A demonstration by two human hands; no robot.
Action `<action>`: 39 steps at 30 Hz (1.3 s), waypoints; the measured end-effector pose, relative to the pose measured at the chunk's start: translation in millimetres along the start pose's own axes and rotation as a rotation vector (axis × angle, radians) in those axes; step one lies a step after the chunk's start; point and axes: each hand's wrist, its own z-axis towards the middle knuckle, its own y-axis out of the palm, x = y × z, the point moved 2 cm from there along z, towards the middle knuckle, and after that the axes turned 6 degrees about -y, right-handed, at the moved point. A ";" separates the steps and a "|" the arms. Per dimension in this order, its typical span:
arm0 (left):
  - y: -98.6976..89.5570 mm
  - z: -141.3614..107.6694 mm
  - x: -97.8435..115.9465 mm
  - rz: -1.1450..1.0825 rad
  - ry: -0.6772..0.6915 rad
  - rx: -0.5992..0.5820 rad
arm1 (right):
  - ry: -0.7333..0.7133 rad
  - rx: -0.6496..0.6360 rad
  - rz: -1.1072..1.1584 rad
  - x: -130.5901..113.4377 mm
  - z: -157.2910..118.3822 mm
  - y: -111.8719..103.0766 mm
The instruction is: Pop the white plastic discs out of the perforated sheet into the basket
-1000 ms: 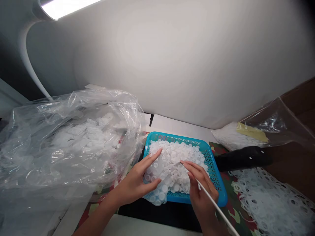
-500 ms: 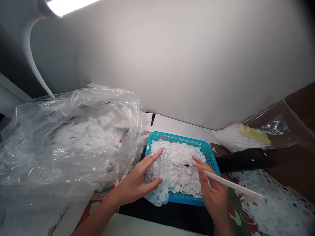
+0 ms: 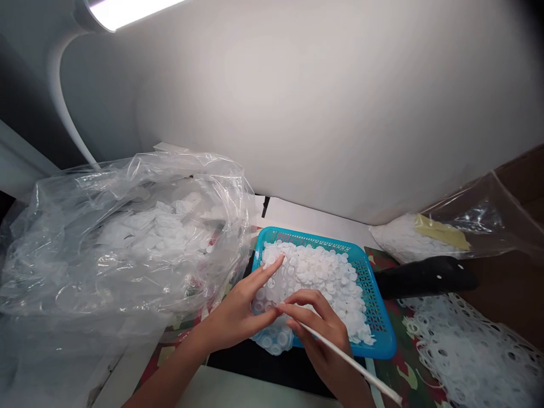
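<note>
At the far left, a curved white lamp arm (image 3: 63,107) rises to a glowing lamp head (image 3: 131,8) above a plain white backdrop (image 3: 323,107). Below it, a large clear plastic bag (image 3: 121,252) slumps in loose folds over a mass of white discs, and its bulk reaches just beside the basket's left side. The person's left hand (image 3: 240,306) comes in from the lower edge, open and relaxed, with the fingers extended and slightly spread and the fingertips resting on the heap without clenching anything. That heap of small white plastic discs (image 3: 314,280) fills a blue mesh basket (image 3: 380,323) and spills over its lower left edge onto a black surface (image 3: 263,371). The right hand (image 3: 318,340) lies over the basket's near edge, hiding part of it, with the fingers curled and grasping a thin white rod (image 3: 348,362) that runs out toward the lower right. Its fingertips almost meet the left hand's thumb above the discs. Further right, a camouflage-patterned cloth (image 3: 408,362) lies beside the basket, under a long black object (image 3: 425,276). Behind that sits a clear bag of white discs (image 3: 403,238) with a yellow label (image 3: 442,232), and a white perforated plastic sheet (image 3: 476,351) lies heaped at the lower right.
</note>
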 end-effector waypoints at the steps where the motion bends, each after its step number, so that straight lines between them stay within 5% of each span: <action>1: -0.1 0.0 0.2 -0.001 0.003 0.001 | -0.015 0.001 -0.023 0.1 0.5 0.1; 10: -0.2 -0.1 -3.9 -0.008 0.003 -0.002 | -0.287 -0.060 -0.330 0.8 -1.6 -1.9; 26: -0.2 1.4 -3.9 -0.050 0.016 0.011 | -0.368 -0.171 -0.422 6.5 6.5 6.0; 33: -1.3 1.0 -0.2 -0.060 -0.022 0.019 | -0.426 -0.013 -0.423 4.0 4.1 2.1; 39: -0.5 0.2 -1.4 -0.065 -0.077 -0.013 | -0.273 0.168 -0.321 11.2 -6.1 0.1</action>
